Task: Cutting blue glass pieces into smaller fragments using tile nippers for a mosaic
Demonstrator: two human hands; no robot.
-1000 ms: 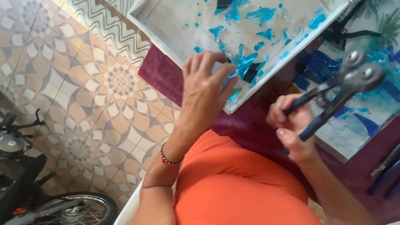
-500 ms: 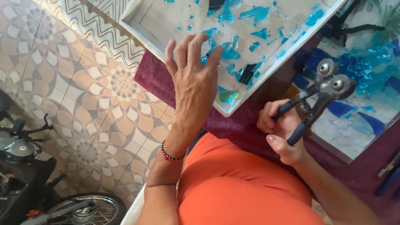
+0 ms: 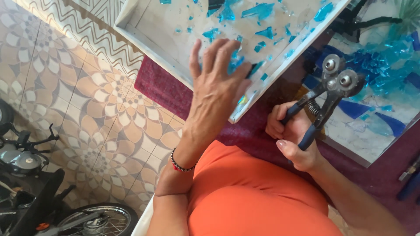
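left hand [image 3: 216, 94]: fingers spread, palm down over the near corner of the shallow white tray [image 3: 144, 43], grasping nothing; fingertips on or just above the blue glass shards [image 3: 262, 11], can't tell contact.
right hand [image 3: 294, 137]: wrapped around the blue handles of the wheeled metal glass nippers [image 3: 326, 94], wheels up and clear of the glass.
technique: my call, pick shards by flat faces, not edges; keep nipper wheels off the tray.
shards: translucent turquoise, jagged, mixed sizes, scattered across tray floor.
tray location: on maroon cloth [image 3: 159, 89], beside blue-and-white mosaic panel [image 3: 372, 100].
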